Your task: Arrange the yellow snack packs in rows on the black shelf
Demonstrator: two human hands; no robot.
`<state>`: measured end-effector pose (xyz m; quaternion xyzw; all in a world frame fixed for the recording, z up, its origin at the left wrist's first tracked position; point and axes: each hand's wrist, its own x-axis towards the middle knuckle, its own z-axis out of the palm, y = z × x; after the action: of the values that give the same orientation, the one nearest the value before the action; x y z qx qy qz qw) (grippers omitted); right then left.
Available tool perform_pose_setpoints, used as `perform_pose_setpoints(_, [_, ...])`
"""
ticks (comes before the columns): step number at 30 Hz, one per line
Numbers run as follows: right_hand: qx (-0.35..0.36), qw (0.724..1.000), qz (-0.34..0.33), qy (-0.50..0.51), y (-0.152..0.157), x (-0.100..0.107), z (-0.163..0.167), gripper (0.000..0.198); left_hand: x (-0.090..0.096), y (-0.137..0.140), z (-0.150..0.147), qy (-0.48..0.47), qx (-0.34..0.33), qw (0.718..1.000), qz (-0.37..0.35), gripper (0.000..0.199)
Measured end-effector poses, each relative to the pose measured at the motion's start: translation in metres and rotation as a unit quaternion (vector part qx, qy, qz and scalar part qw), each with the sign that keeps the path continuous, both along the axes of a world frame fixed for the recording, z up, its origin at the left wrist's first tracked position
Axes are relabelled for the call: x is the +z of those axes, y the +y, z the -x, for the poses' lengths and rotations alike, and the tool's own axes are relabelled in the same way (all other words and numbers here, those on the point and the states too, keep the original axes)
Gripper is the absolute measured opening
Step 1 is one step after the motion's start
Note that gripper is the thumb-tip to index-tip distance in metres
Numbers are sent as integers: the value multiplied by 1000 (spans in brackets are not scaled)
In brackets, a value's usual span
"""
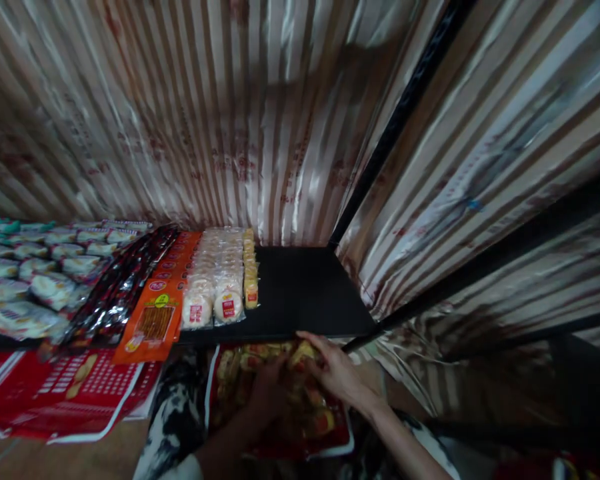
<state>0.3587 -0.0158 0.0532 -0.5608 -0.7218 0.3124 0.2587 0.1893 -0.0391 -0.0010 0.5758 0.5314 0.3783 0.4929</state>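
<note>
On my lap lies an open red bag (347, 437) with a white edge, full of small yellow-wrapped snack packets (324, 421). My left hand (269, 390) reaches down into it among the packets; it is dark and blurred, and its fingertips are hard to make out. At the bag's far right side, just below the shelf edge, my right hand (333, 365) has its thumb and fingers around one yellow snack packet (303, 351). A column of similar yellow packets (251, 280) stands on the black shelf (300, 293), beside two rows of round white wrapped cakes (229, 303).
Left along the shelf lie orange snack packs (155, 320), dark glossy packs (115, 287) and several white wrapped packets (53, 287). Another red bag (95, 387) hangs below. Black posts (395, 127) and striped plastic sheeting (280, 120) enclose the back and right.
</note>
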Motion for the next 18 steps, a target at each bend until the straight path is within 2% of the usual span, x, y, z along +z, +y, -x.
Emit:
perform_pose_setpoints(2, [-54,995,31,82,6,-3,12,53,5,1,5,-18,13,1000,15,33])
perform_pose_setpoints(5, [-101,961,83,242,12,-13,31,64,12,6,13,-22,46,999,11,35])
perform_pose_setpoints(8, [-104,925,110,349,16,-22,48,56,19,12,18,-52,66,996,18,36])
perform_pose_setpoints(13, [-115,904,137,389,22,-28,63,43,16,18,17,-81,93,992,31,41])
perform_pose_setpoints(15, [-122,900,134,396,26,-30,64,40,9,20,16,-51,132,990,23,42])
perform_pose_setpoints(18, [-145,901,111,394,37,-37,68,37,0,21,15,17,215,976,-28,42])
